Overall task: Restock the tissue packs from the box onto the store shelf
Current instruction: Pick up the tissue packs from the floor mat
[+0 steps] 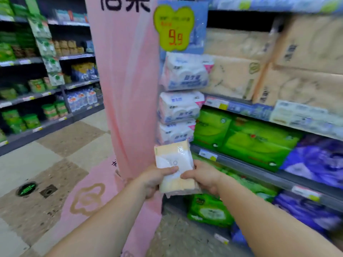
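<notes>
Tissue pack (174,164), cream-and-white, plastic-wrapped, stands long axis upright between your hands: left hand (155,179) and right hand (205,178) each pinch a lower edge. Grey metal store shelf (259,170) lies to its right, nearer your right hand.

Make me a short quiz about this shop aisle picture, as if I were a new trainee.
1. True or false: only one hand holds the beige tissue pack.
2. Which colour are the packs on the shelf just right of the held pack? A) red B) green C) black
3. Fill in: the yellow price sign reads ____.

Key
1. False: the left hand and the right hand both grip it, thumbs on its front.
2. B: the green packs sit there, with purple packs further right.
3. 9.9
</notes>
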A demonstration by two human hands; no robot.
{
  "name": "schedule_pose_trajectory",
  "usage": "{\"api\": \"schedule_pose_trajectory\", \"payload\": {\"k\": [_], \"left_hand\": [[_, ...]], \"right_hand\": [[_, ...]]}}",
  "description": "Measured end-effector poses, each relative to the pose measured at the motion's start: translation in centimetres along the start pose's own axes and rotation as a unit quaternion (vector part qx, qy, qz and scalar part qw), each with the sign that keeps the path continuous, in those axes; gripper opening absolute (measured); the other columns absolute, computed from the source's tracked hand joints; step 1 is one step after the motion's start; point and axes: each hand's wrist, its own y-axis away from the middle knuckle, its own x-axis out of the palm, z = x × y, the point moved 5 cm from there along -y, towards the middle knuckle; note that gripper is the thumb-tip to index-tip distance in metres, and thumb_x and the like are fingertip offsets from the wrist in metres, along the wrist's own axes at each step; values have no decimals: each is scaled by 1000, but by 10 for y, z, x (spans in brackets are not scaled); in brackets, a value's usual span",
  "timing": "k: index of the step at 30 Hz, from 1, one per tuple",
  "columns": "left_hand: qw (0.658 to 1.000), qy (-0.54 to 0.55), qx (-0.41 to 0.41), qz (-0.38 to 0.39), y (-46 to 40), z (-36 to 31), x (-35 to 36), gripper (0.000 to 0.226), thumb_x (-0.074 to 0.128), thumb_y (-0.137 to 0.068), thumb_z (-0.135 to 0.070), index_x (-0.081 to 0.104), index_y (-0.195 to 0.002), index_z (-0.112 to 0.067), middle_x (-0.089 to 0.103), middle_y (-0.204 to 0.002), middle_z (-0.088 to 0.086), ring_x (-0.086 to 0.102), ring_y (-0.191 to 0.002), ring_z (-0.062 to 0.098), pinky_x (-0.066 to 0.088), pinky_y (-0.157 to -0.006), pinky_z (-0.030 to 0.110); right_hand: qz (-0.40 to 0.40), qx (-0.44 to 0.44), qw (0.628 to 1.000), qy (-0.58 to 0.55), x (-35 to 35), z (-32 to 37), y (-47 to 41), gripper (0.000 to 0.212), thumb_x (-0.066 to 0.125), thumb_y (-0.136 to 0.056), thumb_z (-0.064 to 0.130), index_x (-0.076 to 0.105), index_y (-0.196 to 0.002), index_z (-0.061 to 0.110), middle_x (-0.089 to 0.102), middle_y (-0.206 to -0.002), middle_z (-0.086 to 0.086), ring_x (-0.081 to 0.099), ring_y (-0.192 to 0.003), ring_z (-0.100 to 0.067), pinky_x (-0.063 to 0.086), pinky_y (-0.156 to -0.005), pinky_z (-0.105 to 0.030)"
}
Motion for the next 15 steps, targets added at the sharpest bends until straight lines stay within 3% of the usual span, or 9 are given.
{"api": "schedule_pose_trajectory", "payload": {"k": [2, 4, 6, 7, 9, 12, 15], "left_hand": [[999, -32, 27, 29, -1, -7, 62, 30, 73, -79, -8, 61, -105, -16, 75, -84, -1, 67, -79, 22, 58, -65, 37], [989, -111, 69, 65, -2, -13, 129, 60, 83, -69, -18, 52, -120, -21, 68, -109, 1, 63, -98, 25, 54, -85, 51], [953, -249, 108, 132, 2, -11, 206, 104, 88, -55, -30, 33, -143, -24, 48, -137, 1, 50, -122, 20, 46, -101, 46], [932, -289, 116, 187, 13, -7, 251, 108, 88, -57, -26, 29, -147, -22, 46, -138, 1, 48, -124, 17, 44, -103, 38], [887, -334, 105, 300, 33, 13, 335, 93, 86, -63, -15, 36, -142, -17, 56, -130, 0, 56, -117, 14, 47, -99, 32], [836, -365, 132, 387, 67, 39, 434, 65, 83, -59, -24, 57, -118, -21, 69, -114, 3, 65, -107, 19, 49, -100, 41], [859, -301, 115, 399, 81, 59, 490, 57, 78, -64, -18, 58, -117, -12, 72, -110, 8, 68, -101, 24, 52, -93, 44]], "right_hand": [[-43, -15, 998, 36, -60, -12, 51, 30, 67, -78, -2, 62, -104, 13, 71, -93, -3, 68, -75, -13, 55, -65, -21], [-104, -24, 990, 97, -125, -31, 112, 28, 69, -76, 2, 60, -97, 18, 66, -85, 2, 61, -68, -8, 50, -57, -16], [-147, -10, 975, 164, -186, -61, 174, 33, 74, -70, 10, 58, -99, 18, 63, -82, 4, 60, -72, -12, 50, -61, -20], [-162, 0, 969, 184, -213, -77, 206, 35, 74, -69, 11, 58, -100, 17, 62, -82, 4, 60, -74, -13, 50, -63, -23], [-177, 23, 965, 195, -258, -104, 268, 36, 71, -71, 5, 58, -104, 14, 62, -82, 4, 58, -73, -13, 48, -58, -21], [-185, 57, 955, 224, -311, -129, 341, 48, 72, -70, 10, 56, -116, 9, 66, -100, -3, 64, -87, -20, 50, -66, -23], [-199, 78, 946, 242, -359, -159, 382, 62, 75, -72, 23, 52, -129, 15, 62, -123, -4, 61, -110, -23, 50, -94, -38]]}}
